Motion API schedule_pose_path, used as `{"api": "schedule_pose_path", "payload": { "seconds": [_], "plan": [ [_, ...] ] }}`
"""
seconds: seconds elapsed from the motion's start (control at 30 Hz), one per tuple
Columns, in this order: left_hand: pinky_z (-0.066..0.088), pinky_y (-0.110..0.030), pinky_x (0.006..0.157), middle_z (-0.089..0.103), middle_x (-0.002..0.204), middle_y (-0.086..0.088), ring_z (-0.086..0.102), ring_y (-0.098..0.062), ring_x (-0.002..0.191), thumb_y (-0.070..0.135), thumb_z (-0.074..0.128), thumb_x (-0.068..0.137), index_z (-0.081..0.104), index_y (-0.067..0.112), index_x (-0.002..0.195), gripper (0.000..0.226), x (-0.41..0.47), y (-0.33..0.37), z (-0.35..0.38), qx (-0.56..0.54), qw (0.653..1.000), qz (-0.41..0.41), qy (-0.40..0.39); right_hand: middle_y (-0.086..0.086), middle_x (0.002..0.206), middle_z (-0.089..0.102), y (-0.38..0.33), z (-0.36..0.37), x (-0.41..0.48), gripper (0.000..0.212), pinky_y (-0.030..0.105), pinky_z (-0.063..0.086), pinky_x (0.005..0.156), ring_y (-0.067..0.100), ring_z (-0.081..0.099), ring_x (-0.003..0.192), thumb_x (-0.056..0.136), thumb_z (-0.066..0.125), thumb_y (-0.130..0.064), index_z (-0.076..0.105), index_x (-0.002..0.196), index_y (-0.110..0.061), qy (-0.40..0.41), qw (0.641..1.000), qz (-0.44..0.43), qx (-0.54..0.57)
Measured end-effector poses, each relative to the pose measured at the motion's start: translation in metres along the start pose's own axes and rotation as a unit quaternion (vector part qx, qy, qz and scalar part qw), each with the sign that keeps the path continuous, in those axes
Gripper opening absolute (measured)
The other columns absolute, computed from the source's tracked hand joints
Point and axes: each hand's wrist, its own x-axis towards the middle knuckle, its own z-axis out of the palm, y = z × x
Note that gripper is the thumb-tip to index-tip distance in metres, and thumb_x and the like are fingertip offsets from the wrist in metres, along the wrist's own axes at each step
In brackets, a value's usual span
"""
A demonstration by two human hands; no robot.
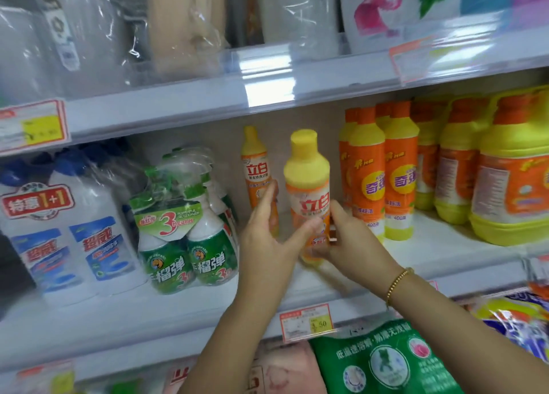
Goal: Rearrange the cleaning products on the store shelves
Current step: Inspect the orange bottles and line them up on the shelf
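Observation:
A slim detergent bottle (307,179) with a yellow cap and an orange-and-white label stands tilted a little above the middle shelf (178,313). My right hand (347,239) grips its lower part from the right, fingers curled round it. My left hand (264,239) is at its left with fingers straight and pointing up, the thumb lying across the bottle's front. A second bottle of the same kind (255,161) stands upright behind my left fingers, near the back of the shelf.
Right of the bottle stand orange bottles (368,179) and large yellow jugs (511,185). To the left are wrapped green spray bottles (184,245) and white bottles (68,239). A price tag (306,322) is on the shelf edge, a green bag (383,361) below.

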Motion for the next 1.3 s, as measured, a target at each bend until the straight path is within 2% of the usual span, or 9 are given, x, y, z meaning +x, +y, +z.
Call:
{"api": "schedule_pose_path", "payload": {
  "seconds": [0.13, 0.27, 0.53, 0.63, 0.87, 1.0, 1.17, 1.23, 1.3],
  "plan": [
    [0.046, -0.007, 0.076, 0.066, 0.091, 0.035, 0.061, 0.013, 0.089, 0.041, 0.088, 0.056, 0.06, 0.035, 0.1, 0.052, -0.031, 0.036, -0.011, 0.014, 1.0, 0.009, -0.015, 0.007, 0.092, 0.066, -0.011, -0.013, -0.031, 0.044, 0.044, 0.051, 0.068, 0.028, 0.065, 0.085, 0.073, 0.078, -0.02, 0.05, 0.106, -0.015, 0.078, 0.99, -0.102, -0.054],
    [0.041, 0.0, 0.071, 0.061, 0.086, 0.044, 0.059, 0.017, 0.088, 0.019, 0.086, 0.061, 0.057, 0.04, 0.093, 0.047, -0.065, 0.066, -0.026, 0.015, 0.999, 0.033, -0.008, 0.002, 0.104, 0.067, -0.026, -0.019, -0.061, 0.055, 0.027, 0.046, 0.067, 0.022, 0.063, 0.09, 0.068, 0.081, -0.02, 0.056, 0.116, -0.017, 0.152, 0.979, -0.131, -0.028],
    [0.057, -0.025, 0.075, 0.075, 0.089, 0.005, 0.07, -0.01, 0.085, 0.025, 0.069, 0.063, 0.065, 0.015, 0.097, 0.036, -0.082, 0.108, -0.054, -0.225, 0.97, -0.045, 0.076, -0.016, 0.116, 0.056, -0.049, -0.014, -0.12, 0.055, 0.013, 0.044, 0.083, -0.003, 0.052, 0.102, 0.077, 0.064, -0.051, 0.045, 0.124, -0.032, 0.123, 0.972, -0.196, 0.044],
    [0.058, -0.034, 0.082, 0.074, 0.096, -0.005, 0.071, -0.017, 0.09, 0.025, 0.067, 0.069, 0.066, 0.011, 0.1, 0.034, -0.082, 0.115, -0.064, -0.292, 0.944, -0.117, 0.102, -0.01, 0.125, 0.051, -0.054, -0.012, -0.133, 0.057, 0.023, 0.05, 0.079, 0.004, 0.054, 0.105, 0.077, 0.063, -0.049, 0.043, 0.127, -0.029, 0.135, 0.963, -0.231, 0.013],
    [0.053, -0.039, 0.092, 0.075, 0.095, -0.001, 0.07, -0.013, 0.093, 0.026, 0.065, 0.076, 0.064, 0.014, 0.101, 0.027, -0.083, 0.125, -0.074, -0.342, 0.923, -0.142, 0.105, 0.0, 0.127, 0.049, -0.061, -0.016, -0.134, 0.062, 0.009, 0.039, 0.094, -0.003, 0.046, 0.115, 0.078, 0.074, -0.028, 0.047, 0.133, -0.02, 0.18, 0.947, -0.263, 0.047],
    [0.055, -0.026, 0.077, 0.07, 0.109, -0.002, 0.067, -0.012, 0.095, 0.02, 0.063, 0.08, 0.057, 0.014, 0.123, 0.043, -0.083, 0.128, -0.082, -0.362, 0.927, -0.099, 0.004, -0.006, 0.117, 0.062, -0.081, -0.029, -0.133, 0.047, 0.024, 0.052, 0.081, 0.012, 0.061, 0.105, 0.082, 0.066, -0.028, 0.055, 0.127, -0.022, 0.094, 0.923, -0.165, 0.336],
    [0.057, -0.028, 0.073, 0.072, 0.096, -0.004, 0.07, -0.016, 0.089, 0.023, 0.082, 0.06, 0.062, 0.015, 0.107, 0.051, -0.084, 0.117, -0.087, -0.431, 0.895, -0.108, -0.035, 0.026, 0.094, 0.064, -0.098, -0.031, -0.124, 0.04, 0.026, 0.05, 0.051, 0.029, 0.058, 0.065, 0.092, 0.046, -0.034, 0.056, 0.12, -0.006, -0.138, 0.744, 0.031, 0.653],
    [0.058, -0.027, 0.068, 0.071, 0.089, -0.001, 0.069, -0.013, 0.081, 0.02, 0.069, 0.068, 0.061, 0.015, 0.103, 0.036, -0.084, 0.118, -0.09, -0.407, 0.907, -0.103, 0.006, 0.027, 0.09, 0.064, -0.103, -0.027, -0.121, 0.039, 0.025, 0.048, 0.046, 0.028, 0.057, 0.059, 0.093, 0.045, -0.038, 0.059, 0.114, -0.009, -0.141, 0.749, 0.062, 0.644],
    [0.058, -0.026, 0.067, 0.071, 0.088, 0.0, 0.069, -0.011, 0.079, 0.02, 0.063, 0.07, 0.062, 0.016, 0.101, 0.032, -0.084, 0.12, -0.091, -0.378, 0.92, -0.095, 0.038, 0.015, 0.097, 0.066, -0.106, -0.027, -0.119, 0.032, 0.025, 0.052, 0.051, 0.024, 0.065, 0.063, 0.086, 0.059, -0.037, 0.064, 0.112, -0.02, -0.1, 0.834, 0.014, 0.543]
  ]
}}
